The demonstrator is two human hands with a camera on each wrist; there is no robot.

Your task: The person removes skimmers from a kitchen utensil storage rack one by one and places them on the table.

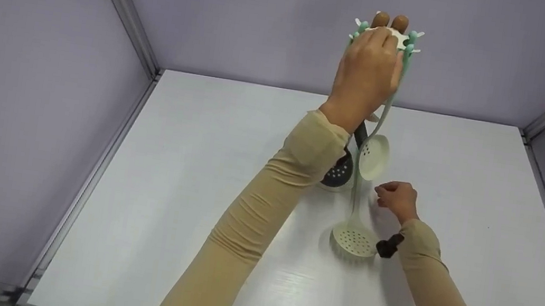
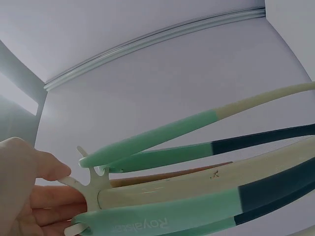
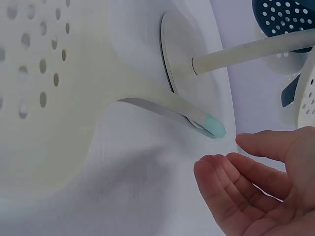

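The left hand [image 1: 367, 75] is raised above the far middle of the table [image 1: 192, 190], its fingers wrapped over the white star-shaped top [image 1: 400, 36] of a utensil stand; the grip is closed on that top. In the left wrist view the thumb and fingers [image 2: 37, 196] sit against the star hub, with mint-handled utensils [image 2: 162, 135] hanging from its hooks. A cream slotted spoon [image 1: 374, 156] and a dark perforated spoon [image 1: 338, 172] hang beneath the hand, just beside each other.

The right hand [image 1: 396, 200] hovers low over the table, right of the stand's pole, fingers loosely curled and holding nothing; the palm shows empty in the right wrist view [image 3: 261, 187]. Just beside it, a cream skimmer [image 1: 355, 238] lies flat on the table, its mint handle tip [image 3: 214, 126] near the stand's round base [image 3: 187, 64]. A dark wrist camera strap [image 1: 389, 245] sits at the right cuff.
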